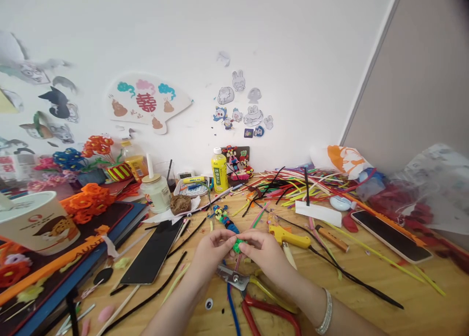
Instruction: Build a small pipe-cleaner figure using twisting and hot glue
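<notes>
Both hands meet at the middle of the table around a small green pipe-cleaner piece (pixel 238 245). My left hand (pixel 218 245) pinches it from the left between thumb and fingers. From the other side my right hand (pixel 262 248) pinches it too; a bracelet circles that wrist. Just beyond the fingertips lies a colourful pipe-cleaner figure (pixel 222 216) with a blue lower part. Pliers-like cutters (pixel 234 277) with one yellow and one red handle rest beneath the hands. A blue pipe cleaner (pixel 231 306) runs toward the near edge beside them.
A yellow glue gun (pixel 291 237) lies right of my hands, its black cable trailing right. Phones (pixel 153 253) flank the work area on both sides. Behind stand a yellow-labelled bottle (pixel 220 172) and heaped pipe cleaners (pixel 293 182). A paper cup (pixel 40 223) stands left, and a googly eye (pixel 208 304) lies near.
</notes>
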The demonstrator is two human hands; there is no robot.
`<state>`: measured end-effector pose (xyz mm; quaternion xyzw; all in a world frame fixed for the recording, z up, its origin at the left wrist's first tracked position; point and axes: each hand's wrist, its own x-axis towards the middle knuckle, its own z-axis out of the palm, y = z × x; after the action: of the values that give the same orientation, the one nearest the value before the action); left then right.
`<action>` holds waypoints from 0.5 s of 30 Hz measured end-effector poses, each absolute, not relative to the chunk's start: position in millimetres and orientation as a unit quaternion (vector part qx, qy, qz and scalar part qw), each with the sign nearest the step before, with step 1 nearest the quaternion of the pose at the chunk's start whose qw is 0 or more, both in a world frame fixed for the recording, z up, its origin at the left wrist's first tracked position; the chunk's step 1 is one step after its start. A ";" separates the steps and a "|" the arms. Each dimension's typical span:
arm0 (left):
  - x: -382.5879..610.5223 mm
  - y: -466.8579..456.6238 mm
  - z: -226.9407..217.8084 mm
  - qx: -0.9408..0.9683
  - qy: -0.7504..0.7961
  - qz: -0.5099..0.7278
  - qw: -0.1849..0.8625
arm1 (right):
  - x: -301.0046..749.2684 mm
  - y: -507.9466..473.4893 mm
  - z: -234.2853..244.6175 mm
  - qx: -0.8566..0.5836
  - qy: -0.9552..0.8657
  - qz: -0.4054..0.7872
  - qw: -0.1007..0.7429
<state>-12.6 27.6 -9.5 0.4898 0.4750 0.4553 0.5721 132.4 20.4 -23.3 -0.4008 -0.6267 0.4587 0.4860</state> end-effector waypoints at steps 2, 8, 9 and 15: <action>-12.4 28.2 -10.6 0.496 0.479 0.451 0.567 | 133.1 20.5 -22.6 -0.402 -0.652 0.424 0.484; -7.8 23.3 -7.5 0.491 0.453 0.421 0.614 | 132.5 16.7 -18.7 -0.400 -0.686 0.361 0.489; -6.5 21.3 -6.5 0.492 0.443 0.411 0.626 | 132.0 15.1 -18.4 -0.403 -0.684 0.355 0.493; 0.4 12.9 -3.9 0.519 0.444 0.401 0.610 | 128.5 4.8 -22.6 -0.425 -0.701 0.301 0.488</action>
<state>0.4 12.9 -3.9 0.5191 0.4444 0.4013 0.6100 128.5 4.8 -22.6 -0.4246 -0.7007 0.3007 0.4881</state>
